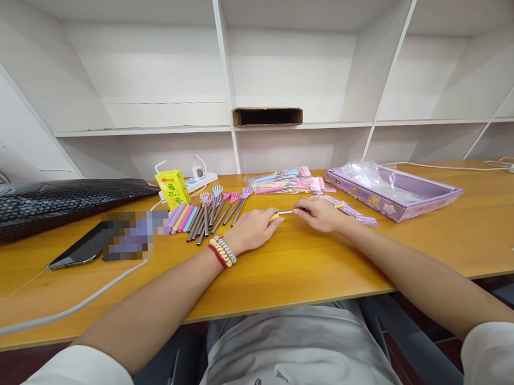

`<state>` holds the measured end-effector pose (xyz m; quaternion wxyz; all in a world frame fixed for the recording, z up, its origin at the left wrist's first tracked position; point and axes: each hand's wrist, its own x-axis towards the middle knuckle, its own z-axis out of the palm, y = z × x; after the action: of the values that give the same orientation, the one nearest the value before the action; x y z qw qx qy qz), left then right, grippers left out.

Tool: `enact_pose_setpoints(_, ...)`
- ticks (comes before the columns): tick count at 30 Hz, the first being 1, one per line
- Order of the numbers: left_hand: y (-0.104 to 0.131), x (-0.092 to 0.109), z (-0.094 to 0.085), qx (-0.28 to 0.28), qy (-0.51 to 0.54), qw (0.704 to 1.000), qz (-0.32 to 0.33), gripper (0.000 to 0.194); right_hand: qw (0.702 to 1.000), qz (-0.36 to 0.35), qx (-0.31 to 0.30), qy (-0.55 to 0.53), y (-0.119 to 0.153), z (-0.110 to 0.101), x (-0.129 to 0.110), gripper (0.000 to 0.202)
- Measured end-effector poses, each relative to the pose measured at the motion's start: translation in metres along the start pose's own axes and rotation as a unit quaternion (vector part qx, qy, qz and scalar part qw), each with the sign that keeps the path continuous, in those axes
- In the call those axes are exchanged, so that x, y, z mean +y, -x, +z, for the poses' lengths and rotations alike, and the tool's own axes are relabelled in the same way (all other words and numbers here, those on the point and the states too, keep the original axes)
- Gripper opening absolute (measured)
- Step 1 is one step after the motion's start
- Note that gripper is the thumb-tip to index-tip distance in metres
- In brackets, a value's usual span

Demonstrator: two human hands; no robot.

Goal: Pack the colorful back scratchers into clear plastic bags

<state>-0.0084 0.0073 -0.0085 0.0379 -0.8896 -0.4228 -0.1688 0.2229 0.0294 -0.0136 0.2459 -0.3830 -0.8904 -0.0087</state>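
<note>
A telescopic back scratcher (285, 212) with a metal rod lies across between my two hands. My left hand (255, 229) is closed around its yellow handle end. My right hand (320, 213) pinches the rod from the other side, and a yellow tip shows just beyond it. Left of my hands lie several metal rods with coloured claw heads (218, 191), in purple, blue, pink and yellow. Beside them is a row of coloured handles (184, 218). Printed cards (351, 210) lie under and behind my right hand.
Plastic-wrapped back scratchers (282, 183) lie at the back. A purple box (419, 209) with clear plastic stands at right. At left are a yellow drink carton (173, 189), a power strip (203, 182), a phone (83, 245), a white cable (95, 288) and a black bag (61, 204).
</note>
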Motion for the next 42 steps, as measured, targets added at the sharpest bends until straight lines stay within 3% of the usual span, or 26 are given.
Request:
enact_pose_setpoints(6, 0.0001, -0.0016, -0.0013, -0.024, -0.013, 0.999, -0.018, 0.05, 1.0, 0.002, 0.0, 0.002, 0.001, 0.0005, -0.001, 0.031)
enact_pose_setpoints(25, 0.001, -0.0005, 0.0004, -0.063, -0.056, 0.996, 0.018, 0.051, 0.998, -0.023, -0.058, -0.023, 0.0012, 0.0026, -0.0023, 0.033)
enact_pose_setpoints(42, 0.0012, 0.0022, -0.0004, -0.067, -0.078, 0.994, 0.024, 0.049, 0.994, -0.023, -0.095, -0.041, 0.0, 0.0059, 0.0016, 0.038)
